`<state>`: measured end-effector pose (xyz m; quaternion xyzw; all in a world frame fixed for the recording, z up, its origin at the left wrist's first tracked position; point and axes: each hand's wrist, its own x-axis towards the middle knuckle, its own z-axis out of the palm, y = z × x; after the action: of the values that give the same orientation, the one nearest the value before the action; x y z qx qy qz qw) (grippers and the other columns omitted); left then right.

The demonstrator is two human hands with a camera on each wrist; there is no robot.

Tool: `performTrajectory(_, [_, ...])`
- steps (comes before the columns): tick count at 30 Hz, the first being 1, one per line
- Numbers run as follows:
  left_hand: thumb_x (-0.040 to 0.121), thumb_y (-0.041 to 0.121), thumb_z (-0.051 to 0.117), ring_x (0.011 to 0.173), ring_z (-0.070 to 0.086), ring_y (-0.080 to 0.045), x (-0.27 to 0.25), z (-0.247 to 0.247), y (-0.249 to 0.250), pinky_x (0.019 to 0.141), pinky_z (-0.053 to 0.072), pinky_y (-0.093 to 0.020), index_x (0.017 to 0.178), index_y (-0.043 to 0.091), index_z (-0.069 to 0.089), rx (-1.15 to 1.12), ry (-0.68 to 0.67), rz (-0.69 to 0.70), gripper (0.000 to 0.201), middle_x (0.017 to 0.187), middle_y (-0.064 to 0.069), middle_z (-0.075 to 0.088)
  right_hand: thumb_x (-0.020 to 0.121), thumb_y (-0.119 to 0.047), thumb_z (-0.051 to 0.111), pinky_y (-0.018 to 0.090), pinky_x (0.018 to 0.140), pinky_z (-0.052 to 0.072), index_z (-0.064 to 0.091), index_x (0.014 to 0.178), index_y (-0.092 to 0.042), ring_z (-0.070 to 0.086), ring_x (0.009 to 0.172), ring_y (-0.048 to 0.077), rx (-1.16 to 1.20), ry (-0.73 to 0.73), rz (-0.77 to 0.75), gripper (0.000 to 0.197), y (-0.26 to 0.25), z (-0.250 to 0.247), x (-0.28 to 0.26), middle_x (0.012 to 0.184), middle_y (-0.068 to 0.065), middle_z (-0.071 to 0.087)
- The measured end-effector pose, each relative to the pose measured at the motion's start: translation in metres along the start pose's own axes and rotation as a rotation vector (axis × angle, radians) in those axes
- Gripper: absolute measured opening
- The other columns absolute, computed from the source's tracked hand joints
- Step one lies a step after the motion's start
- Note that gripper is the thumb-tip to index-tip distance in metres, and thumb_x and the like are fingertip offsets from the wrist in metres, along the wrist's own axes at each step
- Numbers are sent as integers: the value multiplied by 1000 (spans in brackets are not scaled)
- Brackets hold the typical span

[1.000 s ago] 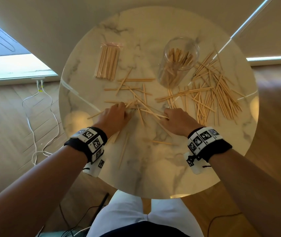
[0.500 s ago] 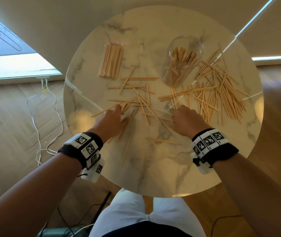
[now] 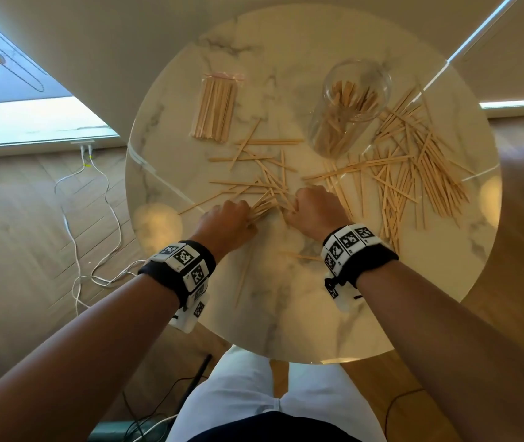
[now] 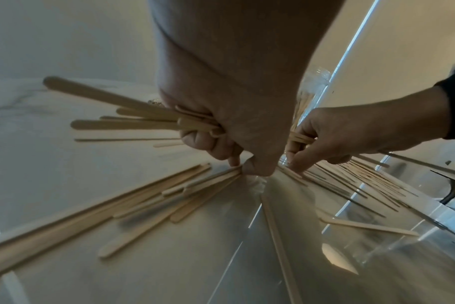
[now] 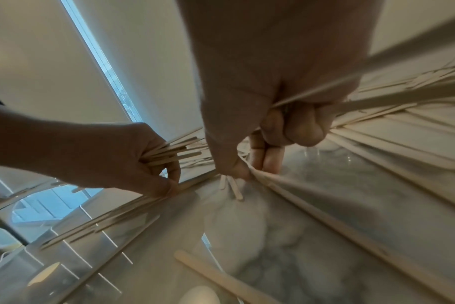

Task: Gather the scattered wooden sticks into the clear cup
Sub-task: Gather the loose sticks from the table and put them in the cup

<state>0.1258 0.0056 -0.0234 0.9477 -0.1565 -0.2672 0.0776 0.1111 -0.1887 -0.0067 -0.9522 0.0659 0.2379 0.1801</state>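
Thin wooden sticks point(image 3: 413, 173) lie scattered over a round marble table point(image 3: 286, 314). The clear cup point(image 3: 350, 106) stands at the back right with several sticks inside. My left hand point(image 3: 225, 223) grips a bundle of sticks point(image 4: 133, 119) in its curled fingers while thumb and forefinger pinch more sticks on the table. My right hand point(image 3: 313, 208), close beside it, holds a few sticks point(image 5: 377, 98) in its fist, and its thumb and fingers pinch more sticks point(image 5: 231, 185) off the surface.
A neat packet of sticks point(image 3: 216, 110) lies at the back left of the table. A loose stick point(image 3: 302, 257) and another point(image 3: 243, 282) lie near the front. White cables point(image 3: 76, 224) trail on the wooden floor at the left.
Both hands have moved toward each other and forward into the middle pile. The left hand's bundle has grown, and loose sticks near the centre have been drawn together.
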Motion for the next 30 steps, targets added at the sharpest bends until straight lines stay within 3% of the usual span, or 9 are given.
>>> performTrajectory(4, [92,36,55,98,66,-35,3,-1,3,78,53,-39,116,9,59,14,-30,-20,36,106,-11,65,94,-32,63,34,69,35,49,81,-17,50,79,28,-60,-25,-48,25,2,2,1,90,7,51])
performTrajectory(10, [97,33,46,99,66,-35,4,-1,2,80,52,-41,117,8,57,69,-4,37,34,106,-12,65,98,-28,49,36,64,40,45,89,-13,55,75,33,46,-53,-48,18,15,-10,0,80,7,55])
performTrajectory(14, [97,34,45,100,65,-34,5,-5,3,81,52,-41,116,9,57,115,-8,54,34,107,-11,65,96,-29,51,35,56,32,39,81,-19,47,68,27,177,-94,-6,22,28,-16,-1,73,4,50])
performTrajectory(18, [96,35,45,96,65,-34,4,-9,3,80,54,-41,110,9,57,121,-13,59,32,103,-11,66,101,-30,46,34,54,29,39,100,-17,47,67,25,179,-84,13,15,36,-14,-5,74,1,48])
performTrajectory(22, [95,41,44,81,60,-30,3,-15,2,73,54,-40,102,12,55,47,0,6,32,92,-8,61,105,-51,43,38,64,41,46,93,-15,56,73,26,236,-32,26,38,43,-9,-8,77,1,55])
performTrajectory(26, [97,36,44,63,49,-21,1,-27,7,63,42,-34,92,13,48,-60,51,-7,24,75,0,51,104,-58,40,42,70,51,48,83,-14,62,79,29,273,28,30,49,46,-4,-11,85,6,65])
performTrajectory(30, [92,29,45,65,53,-25,3,-35,11,63,42,-35,86,13,45,-189,51,-20,17,75,-4,55,105,-60,34,49,83,53,57,91,-13,64,90,31,341,38,58,55,41,-5,-16,95,6,70])
